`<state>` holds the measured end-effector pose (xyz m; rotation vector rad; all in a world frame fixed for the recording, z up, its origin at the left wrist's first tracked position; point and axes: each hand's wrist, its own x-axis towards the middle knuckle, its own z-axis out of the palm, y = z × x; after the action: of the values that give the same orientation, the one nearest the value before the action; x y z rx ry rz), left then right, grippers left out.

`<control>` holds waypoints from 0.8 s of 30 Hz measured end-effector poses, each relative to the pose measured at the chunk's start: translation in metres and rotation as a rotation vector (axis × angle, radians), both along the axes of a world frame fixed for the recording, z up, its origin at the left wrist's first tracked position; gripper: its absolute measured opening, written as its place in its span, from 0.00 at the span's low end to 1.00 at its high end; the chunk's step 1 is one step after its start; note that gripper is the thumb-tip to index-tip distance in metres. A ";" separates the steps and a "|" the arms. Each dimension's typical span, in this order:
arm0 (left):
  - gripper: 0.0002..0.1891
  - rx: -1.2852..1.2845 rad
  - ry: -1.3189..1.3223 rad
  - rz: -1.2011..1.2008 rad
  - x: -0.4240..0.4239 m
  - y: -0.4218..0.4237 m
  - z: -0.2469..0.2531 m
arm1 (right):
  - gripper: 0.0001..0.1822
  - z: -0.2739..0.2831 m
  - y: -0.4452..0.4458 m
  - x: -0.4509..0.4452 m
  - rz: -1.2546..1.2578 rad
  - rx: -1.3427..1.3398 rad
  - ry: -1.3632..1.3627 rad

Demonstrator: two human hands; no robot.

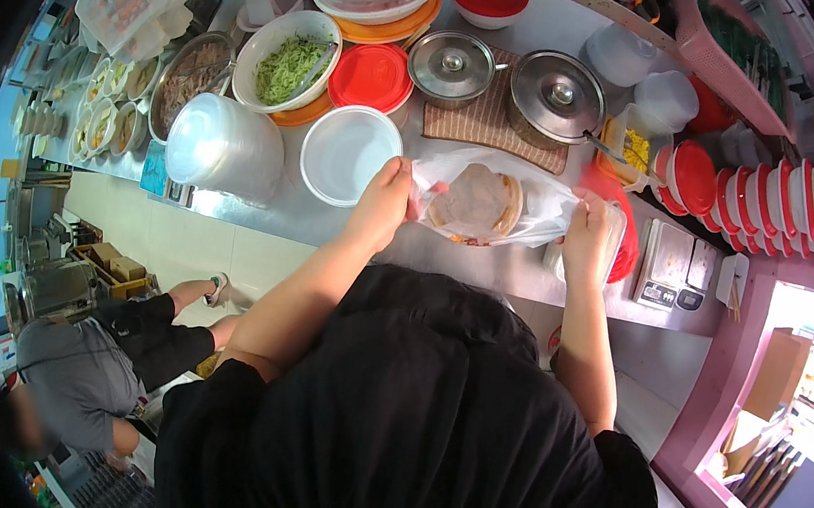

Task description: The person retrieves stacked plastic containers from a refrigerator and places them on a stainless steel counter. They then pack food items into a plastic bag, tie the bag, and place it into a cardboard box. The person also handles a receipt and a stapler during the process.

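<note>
A thin translucent plastic bag [540, 227] is stretched between my two hands over the front of the metal counter. My left hand [385, 196] grips its left side, fingers closed on the film. At the opposite side, my right hand [586, 232] pinches the bag's edge. Inside sits a round takeaway container [474, 200] with greyish-brown contents, blurred by the plastic. Just left of the bag is a white round tub [351, 155] with a pale interior. Part of a red plastic bag [629, 240] shows behind my right hand.
Two lidded steel pots [559, 99] stand on a brown striped towel [458, 124] behind the bag. Left are stacked clear tubs [221, 145] and a bowl of shredded green vegetable [289, 67]. Right are a kitchen scale [666, 266] and stacked red-and-white bowls [777, 200]. A person [87, 362] bends at lower left.
</note>
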<state>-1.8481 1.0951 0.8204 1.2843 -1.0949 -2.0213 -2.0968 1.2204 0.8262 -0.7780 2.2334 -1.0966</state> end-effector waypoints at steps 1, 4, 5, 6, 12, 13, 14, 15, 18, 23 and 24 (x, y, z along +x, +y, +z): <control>0.10 0.074 0.053 0.058 -0.005 -0.004 0.007 | 0.13 0.012 -0.006 0.005 -0.021 -0.053 0.003; 0.09 -0.720 -0.289 0.128 -0.013 0.004 0.010 | 0.16 0.030 0.000 0.020 0.104 0.017 0.594; 0.12 -1.152 -0.489 0.131 -0.015 0.013 0.011 | 0.17 0.030 0.004 0.029 0.157 -0.017 0.885; 0.18 -1.376 -0.440 0.115 -0.018 0.023 0.028 | 0.22 0.044 0.007 0.045 0.171 0.087 0.991; 0.17 -1.185 -0.493 -0.805 -0.064 0.043 -0.023 | 0.16 -0.031 0.011 0.078 0.830 0.318 0.917; 0.18 -1.228 -0.561 -0.838 -0.071 0.038 -0.046 | 0.15 -0.043 0.008 0.075 0.873 0.337 0.947; 0.19 -1.274 -0.622 -0.884 -0.078 0.033 -0.058 | 0.13 -0.054 0.007 0.071 0.901 0.363 0.972; 0.19 -1.261 -0.678 -0.943 -0.079 0.031 -0.057 | 0.12 -0.056 0.007 0.073 0.944 0.387 0.991; 0.21 -1.115 -0.780 -0.992 -0.080 0.029 -0.087 | 0.07 -0.049 0.012 0.072 0.929 0.217 0.940; 0.25 -1.067 -0.770 -1.137 -0.084 0.027 -0.075 | 0.05 -0.026 0.021 0.073 0.914 0.116 0.888; 0.25 -1.094 -0.793 -1.198 -0.085 0.026 -0.062 | 0.06 -0.025 0.021 0.071 0.908 0.094 0.882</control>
<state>-1.9333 1.1212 0.7579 0.7610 -3.2458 -0.8223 -2.0256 1.2416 0.8007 -2.2374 2.0312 -0.1819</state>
